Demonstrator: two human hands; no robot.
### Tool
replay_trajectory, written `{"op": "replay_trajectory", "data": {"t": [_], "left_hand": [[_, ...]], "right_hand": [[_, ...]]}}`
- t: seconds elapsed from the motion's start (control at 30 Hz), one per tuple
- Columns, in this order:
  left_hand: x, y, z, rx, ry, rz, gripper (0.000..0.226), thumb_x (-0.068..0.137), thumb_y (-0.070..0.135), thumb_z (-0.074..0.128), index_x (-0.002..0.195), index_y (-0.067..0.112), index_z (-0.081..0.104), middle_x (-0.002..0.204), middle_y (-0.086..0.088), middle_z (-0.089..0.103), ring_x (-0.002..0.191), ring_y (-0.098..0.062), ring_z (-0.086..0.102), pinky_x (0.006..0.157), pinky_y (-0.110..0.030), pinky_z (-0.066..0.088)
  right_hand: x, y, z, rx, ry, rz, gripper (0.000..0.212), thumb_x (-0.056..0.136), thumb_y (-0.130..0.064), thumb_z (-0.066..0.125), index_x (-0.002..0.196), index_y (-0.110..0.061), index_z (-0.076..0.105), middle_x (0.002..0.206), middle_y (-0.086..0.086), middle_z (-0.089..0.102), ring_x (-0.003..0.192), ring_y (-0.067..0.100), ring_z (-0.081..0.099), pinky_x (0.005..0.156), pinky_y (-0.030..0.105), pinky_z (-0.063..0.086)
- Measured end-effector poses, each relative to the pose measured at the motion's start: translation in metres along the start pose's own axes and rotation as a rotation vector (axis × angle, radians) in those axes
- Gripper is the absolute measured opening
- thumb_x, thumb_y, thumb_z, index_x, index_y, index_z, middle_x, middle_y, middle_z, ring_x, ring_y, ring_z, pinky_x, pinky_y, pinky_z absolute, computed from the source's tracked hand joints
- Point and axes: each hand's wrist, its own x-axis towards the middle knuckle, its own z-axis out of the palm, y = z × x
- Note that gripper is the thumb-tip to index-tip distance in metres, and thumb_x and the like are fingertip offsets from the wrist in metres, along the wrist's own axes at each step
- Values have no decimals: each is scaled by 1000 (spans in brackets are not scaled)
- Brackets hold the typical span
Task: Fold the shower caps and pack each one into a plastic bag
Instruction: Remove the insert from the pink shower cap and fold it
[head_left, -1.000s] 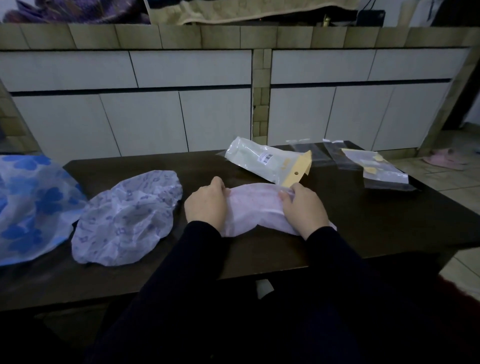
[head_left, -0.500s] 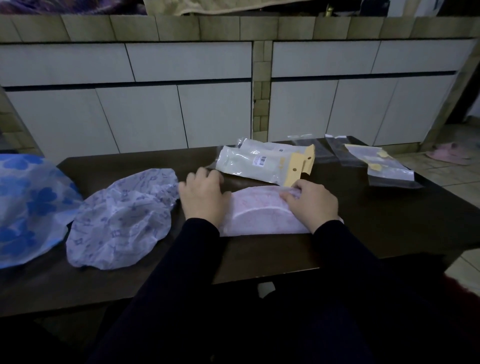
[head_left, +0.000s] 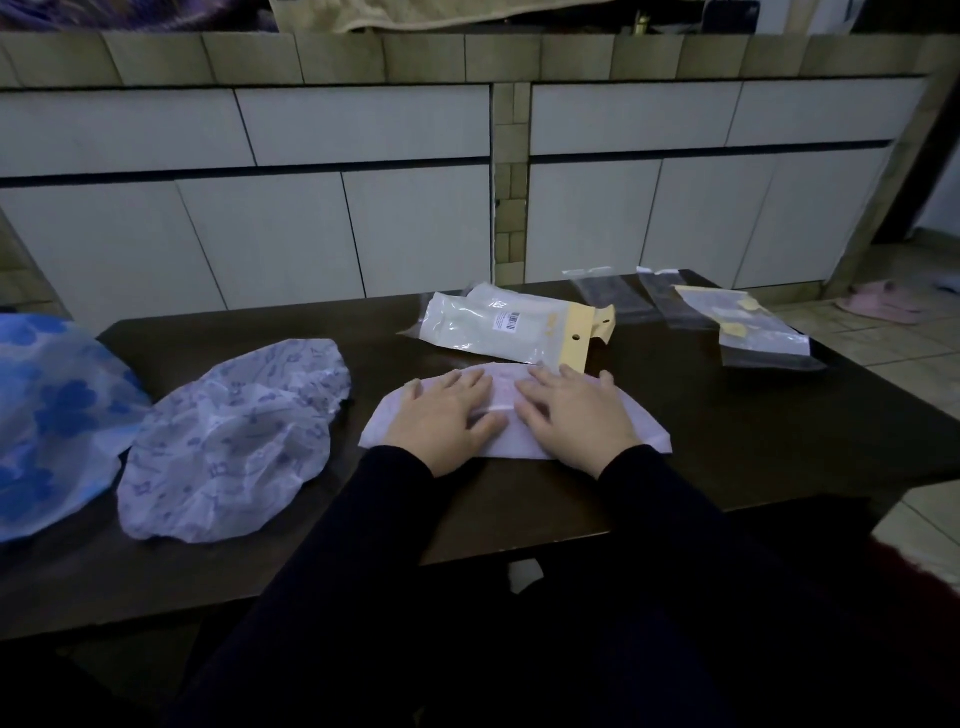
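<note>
Head view: left hand (head_left: 445, 418) and right hand (head_left: 570, 415) press flat, fingers extended, on the folded pink cap (head_left: 501, 402) on the desk (head_left: 727, 426). Packed bags (head_left: 506, 325) lie just behind the cap.

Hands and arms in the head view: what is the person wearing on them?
Both arms are covered by long, plain dark sleeves reaching to the wrists, with no visible markings. The left hand and right hand are bare: no gloves, and no rings or watch can be made out in the dim light.
</note>
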Motion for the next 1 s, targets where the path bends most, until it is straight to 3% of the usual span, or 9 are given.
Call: {"op": "replay_trajectory", "data": {"t": [0.17, 0.37, 0.53, 0.67, 0.77, 0.87, 0.93, 1.0], "left_hand": [[1, -2, -3, -52, -144, -69, 66, 97, 58, 28, 153, 29, 10, 161, 7, -1, 148, -12, -1, 118, -46, -2], [7, -1, -5, -10, -213, -172, 68, 95, 63, 20, 153, 31, 6, 162, 5, 0, 148, -21, -2, 116, -49, -1], [4, 0, -10, -31, -263, -161, 57, 101, 51, 18, 153, 29, 8, 161, 4, 3, 147, -21, 4, 115, -47, 7], [-10, 5, -26, 11, -270, -181, 46, 102, 47, 25, 145, 32, 31, 151, -5, 22, 138, -28, 22, 110, -44, 21], [-23, 1, -41, -141, -274, -261, 41, 98, 51, 33, 128, 29, 51, 131, -8, 41, 124, -26, 40, 103, -36, 31], [-35, -4, -55, -75, -302, -231, 28, 93, 50, 50, 99, 26, 62, 106, 2, 57, 99, -16, 54, 82, -26, 39], [-42, 0, -61, -45, -293, -247, 31, 92, 50, 53, 85, 21, 60, 92, 2, 59, 88, -16, 55, 75, -26, 39], [-43, 5, -63, -25, -213, -270, 36, 93, 49, 50, 83, 15, 58, 87, -2, 58, 88, -20, 56, 72, -27, 38]], "right_hand": [[2, 10, -2, 98, -213, 7, 49, 104, -44, 18, 153, -36, 14, 162, -8, 7, 148, 18, 8, 116, 55, 9], [8, 17, 5, 127, -213, 115, 59, 99, -57, 19, 153, -34, 12, 162, -5, 10, 147, 22, 12, 114, 56, 9], [9, 20, 3, 153, -261, 94, 59, 100, -56, 20, 153, -34, 9, 162, -4, 6, 148, 22, 7, 114, 56, 8], [7, 18, -3, 113, -318, 40, 56, 100, -55, 23, 152, -41, 9, 163, 0, 3, 149, 23, 1, 113, 62, 0], [2, 17, -14, 94, -303, -84, 55, 98, -54, 33, 150, -46, 14, 163, 0, 2, 149, 24, -2, 112, 64, -4], [-5, 10, -26, 112, -181, -114, 56, 94, -39, 50, 147, -40, 31, 161, -4, 14, 147, 21, 11, 115, 58, 4], [-13, -4, -28, 186, -68, -39, 46, 94, -30, 48, 140, -30, 47, 151, -3, 36, 136, 18, 34, 112, 49, 18], [-19, -26, -23, 195, -27, 10, 39, 97, -33, 40, 129, -20, 58, 139, 2, 48, 124, 20, 45, 106, 45, 27]]}}
